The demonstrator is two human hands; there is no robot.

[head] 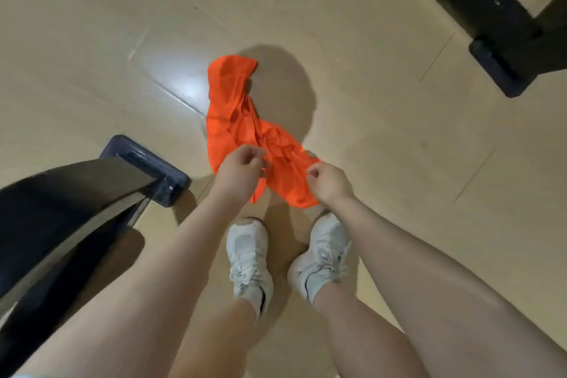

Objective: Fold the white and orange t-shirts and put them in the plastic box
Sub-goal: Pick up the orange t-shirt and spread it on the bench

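Two hands are working the orange t-shirt right now, and you're standing over it, looking straight down. Your left hand is curling its fingers and pinching the near left edge of the cloth, so that grip is closed on the shirt. Your right hand is doing the same on the near right edge, fingers bunched tight around the fabric. Between the two hands the near part of the shirt is hanging crumpled and twisted, while the far part is lying in a loose heap on the pale floor, trailing away from you. Just near of the shirt, your white sneakers are planted side by side on the floor, toes pointing toward the cloth. To the left, a dark curved furniture piece is sweeping in beside your left forearm, with a dark foot resting on the floor just left of the shirt. Far right, a black furniture leg is standing well apart from everything.
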